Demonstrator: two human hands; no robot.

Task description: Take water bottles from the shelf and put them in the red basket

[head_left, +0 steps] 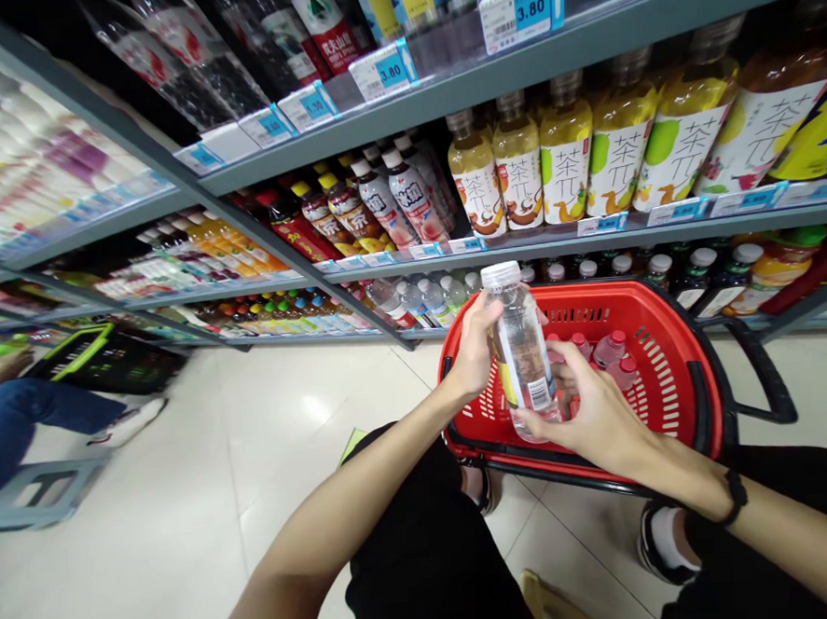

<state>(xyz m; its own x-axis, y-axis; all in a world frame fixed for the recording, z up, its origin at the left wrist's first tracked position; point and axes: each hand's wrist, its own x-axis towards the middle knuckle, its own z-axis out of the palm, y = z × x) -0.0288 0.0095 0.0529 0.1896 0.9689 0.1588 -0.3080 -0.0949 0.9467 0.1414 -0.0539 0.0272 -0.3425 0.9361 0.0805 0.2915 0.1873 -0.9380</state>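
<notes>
Over a red shopping basket (pixel 576 444) I hold a clear plastic bottle (pixel 524 340) with a white cap, tilted slightly. A barcode label faces me on its lower side. My left hand (pixel 477 348) grips the bottle near its shoulder, fingers partly hidden behind it. Lower down, my right hand (pixel 598 410) wraps around the other side, its thumb across the bottle's base. Several small bottles with pink-red caps (pixel 610 346) lie inside the basket, partly hidden by my right hand.
Shelves hold tea bottles (pixel 564 155), cola-dark bottles and price tags (pixel 533 8). Black basket handle (pixel 760 372) sticks out at right. At left, a seated person's leg (pixel 42 416), a grey stool (pixel 39 491) and a black basket (pixel 119 360) stand on the tiled floor (pixel 174 511).
</notes>
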